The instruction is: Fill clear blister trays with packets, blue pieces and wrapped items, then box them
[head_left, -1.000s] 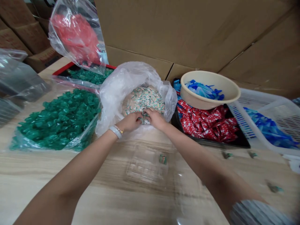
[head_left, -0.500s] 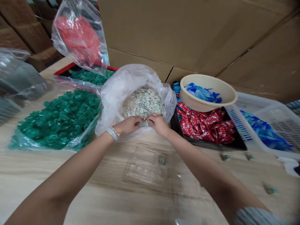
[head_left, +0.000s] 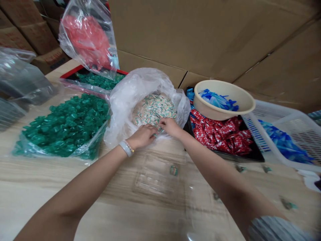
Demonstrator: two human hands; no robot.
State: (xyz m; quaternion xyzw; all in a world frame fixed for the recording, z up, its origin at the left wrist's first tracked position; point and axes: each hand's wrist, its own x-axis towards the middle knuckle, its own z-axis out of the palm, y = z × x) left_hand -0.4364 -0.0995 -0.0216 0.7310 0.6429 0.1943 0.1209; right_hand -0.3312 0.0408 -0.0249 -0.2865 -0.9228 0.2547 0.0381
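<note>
Your left hand [head_left: 142, 135] has slid slightly nearer, beside your right hand [head_left: 171, 126], both with fingers bunched on pale wrapped sweets [head_left: 154, 107] at the near edge of the white bag [head_left: 125, 100] on the desk [head_left: 112, 204]; you seem to be gathering a handful, and lifting it needs a firm pinch.
</note>
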